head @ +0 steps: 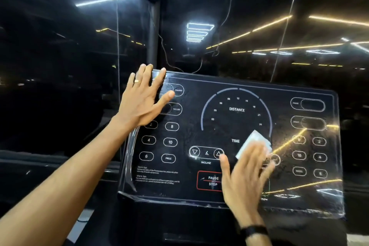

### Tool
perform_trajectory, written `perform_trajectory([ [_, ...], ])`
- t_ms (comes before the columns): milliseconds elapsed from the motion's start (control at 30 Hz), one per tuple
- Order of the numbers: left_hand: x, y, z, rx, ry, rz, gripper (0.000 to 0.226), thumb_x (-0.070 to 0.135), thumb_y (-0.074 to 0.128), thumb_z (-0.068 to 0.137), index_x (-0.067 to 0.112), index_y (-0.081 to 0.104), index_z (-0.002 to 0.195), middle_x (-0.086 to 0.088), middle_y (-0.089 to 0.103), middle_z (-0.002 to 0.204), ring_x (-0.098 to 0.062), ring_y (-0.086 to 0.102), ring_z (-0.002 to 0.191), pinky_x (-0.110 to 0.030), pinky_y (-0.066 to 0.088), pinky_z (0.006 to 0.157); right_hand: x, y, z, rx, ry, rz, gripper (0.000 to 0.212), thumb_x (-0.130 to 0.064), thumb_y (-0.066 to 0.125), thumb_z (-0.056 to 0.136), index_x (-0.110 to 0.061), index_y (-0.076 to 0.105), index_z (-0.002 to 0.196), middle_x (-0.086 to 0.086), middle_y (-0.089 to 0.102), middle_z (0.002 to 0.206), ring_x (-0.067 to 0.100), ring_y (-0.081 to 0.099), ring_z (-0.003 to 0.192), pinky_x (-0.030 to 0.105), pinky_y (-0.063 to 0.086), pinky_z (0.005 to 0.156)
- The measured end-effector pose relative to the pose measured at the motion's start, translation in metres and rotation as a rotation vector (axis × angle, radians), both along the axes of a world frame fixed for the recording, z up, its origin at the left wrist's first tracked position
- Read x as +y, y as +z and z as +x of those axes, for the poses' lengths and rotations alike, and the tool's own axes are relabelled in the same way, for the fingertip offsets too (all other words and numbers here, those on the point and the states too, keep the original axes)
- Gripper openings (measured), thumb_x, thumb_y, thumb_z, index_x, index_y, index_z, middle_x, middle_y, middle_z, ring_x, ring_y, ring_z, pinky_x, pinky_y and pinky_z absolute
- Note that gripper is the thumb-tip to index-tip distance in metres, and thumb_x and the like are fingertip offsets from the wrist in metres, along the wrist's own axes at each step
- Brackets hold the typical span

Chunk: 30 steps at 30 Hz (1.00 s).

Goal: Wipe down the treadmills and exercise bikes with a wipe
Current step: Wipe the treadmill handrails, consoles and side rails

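Observation:
A black treadmill console (235, 118) with white printed buttons and a round DISTANCE/TIME dial fills the middle of the head view. My right hand (245, 177) lies flat on the panel and presses a folded white wipe (252, 142) against it, just right of the INCLINE arrows and above the red PAUSE/STOP button. Part of the wipe is hidden under my straight fingers. At the console's upper left corner, my left hand (143, 98) rests flat with its fingers spread over the top edge.
A black pole (153, 32) rises behind the console's left corner, with thin cables hanging beside it. Dark glass (279, 26) behind the machine reflects ceiling light strips. A clear plastic film covers the console and wrinkles at its lower edge (299, 205).

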State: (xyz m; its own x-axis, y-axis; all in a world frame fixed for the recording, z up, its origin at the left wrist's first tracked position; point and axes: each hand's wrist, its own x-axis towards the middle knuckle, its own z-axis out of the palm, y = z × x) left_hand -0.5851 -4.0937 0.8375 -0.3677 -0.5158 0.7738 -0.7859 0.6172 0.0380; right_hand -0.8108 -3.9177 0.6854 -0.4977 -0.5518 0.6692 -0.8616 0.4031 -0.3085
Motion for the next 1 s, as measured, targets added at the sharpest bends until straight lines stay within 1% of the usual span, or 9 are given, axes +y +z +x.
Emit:
perform_trajectory([
  [167, 0.002, -0.001, -0.006, 0.005, 0.001, 0.011, 0.081, 0.075, 0.015, 0.092, 0.029, 0.011, 0.159, -0.016, 0.008, 0.165, -0.029, -0.002, 0.154, -0.052, 0.003, 0.123, -0.016, 0.016, 0.002, -0.082, -0.050, -0.053, 0.101, -0.073, 0.001, 0.095, 0.008, -0.006, 0.154, 0.032, -0.005, 0.161, 0.040, -0.010, 0.152, 0.059, 0.004, 0.122],
  [300, 0.002, -0.001, -0.006, 0.018, 0.010, 0.006, 0.081, 0.075, 0.012, 0.093, 0.028, 0.013, 0.159, -0.016, 0.010, 0.165, -0.030, 0.000, 0.153, -0.053, 0.005, 0.123, -0.042, 0.040, 0.056, 0.159, 0.136, 0.028, 0.101, -0.074, 0.001, 0.095, 0.007, 0.000, 0.155, 0.030, -0.006, 0.162, 0.040, -0.008, 0.152, 0.054, 0.002, 0.124],
  [367, 0.002, -0.001, -0.004, 0.026, 0.003, -0.001, 0.079, 0.072, 0.013, 0.094, 0.027, 0.015, 0.159, -0.016, 0.012, 0.165, -0.030, 0.002, 0.153, -0.053, 0.007, 0.123, -0.041, 0.025, 0.090, 0.299, 0.279, 0.078, 0.101, -0.076, 0.011, 0.095, 0.003, -0.002, 0.156, 0.026, -0.009, 0.163, 0.037, -0.009, 0.153, 0.051, 0.001, 0.124],
  [467, 0.001, -0.001, -0.001, 0.030, 0.001, -0.012, 0.075, 0.068, 0.014, 0.096, 0.027, 0.017, 0.159, -0.014, 0.014, 0.164, -0.029, 0.004, 0.153, -0.051, 0.009, 0.123, -0.018, -0.022, 0.112, 0.361, 0.438, 0.154, 0.102, -0.078, 0.023, 0.093, -0.002, 0.003, 0.158, 0.018, -0.004, 0.167, 0.030, -0.003, 0.155, 0.046, 0.005, 0.122],
  [600, 0.003, -0.001, 0.000, 0.040, -0.018, 0.011, 0.076, 0.070, 0.014, 0.095, 0.027, 0.017, 0.159, -0.014, 0.013, 0.165, -0.028, 0.002, 0.154, -0.051, 0.008, 0.124, 0.011, -0.055, 0.080, 0.258, 0.239, 0.145, 0.098, -0.076, 0.023, 0.096, 0.000, 0.019, 0.156, 0.018, 0.012, 0.166, 0.031, 0.017, 0.153, 0.052, 0.015, 0.120],
  [733, 0.008, 0.001, -0.005, 0.054, -0.033, 0.060, 0.080, 0.073, 0.011, 0.093, 0.027, 0.016, 0.158, -0.013, 0.010, 0.165, -0.027, -0.001, 0.154, -0.053, 0.005, 0.123, -0.022, 0.012, 0.061, 0.157, 0.095, 0.026, 0.096, -0.071, 0.008, 0.098, 0.005, 0.007, 0.156, 0.026, 0.002, 0.164, 0.037, 0.001, 0.154, 0.056, 0.015, 0.122],
  [833, 0.008, 0.004, -0.002, 0.053, -0.039, 0.068, 0.081, 0.073, 0.010, 0.092, 0.027, 0.017, 0.158, -0.014, 0.011, 0.165, -0.027, -0.001, 0.154, -0.053, 0.006, 0.123, -0.058, 0.055, 0.090, 0.232, 0.163, 0.105, 0.102, -0.077, 0.001, 0.094, 0.004, 0.000, 0.156, 0.027, -0.008, 0.163, 0.038, -0.012, 0.152, 0.054, 0.001, 0.124],
  [933, 0.007, 0.005, 0.001, 0.043, -0.040, 0.046, 0.079, 0.070, 0.010, 0.094, 0.026, 0.020, 0.158, -0.014, 0.016, 0.164, -0.029, 0.004, 0.153, -0.052, 0.011, 0.122, -0.068, 0.044, 0.140, 0.419, 0.287, 0.223, 0.108, -0.082, 0.009, 0.090, 0.002, -0.007, 0.156, 0.026, -0.016, 0.162, 0.035, -0.021, 0.151, 0.050, -0.012, 0.123],
  [1000, 0.006, 0.007, 0.003, 0.031, -0.025, 0.018, 0.077, 0.068, 0.008, 0.095, 0.026, 0.023, 0.157, -0.012, 0.022, 0.162, -0.029, 0.010, 0.153, -0.052, 0.015, 0.121, -0.057, 0.013, 0.164, 0.497, 0.395, 0.244, 0.107, -0.082, 0.016, 0.090, -0.001, -0.003, 0.157, 0.023, -0.012, 0.164, 0.033, -0.016, 0.153, 0.048, -0.005, 0.124],
])
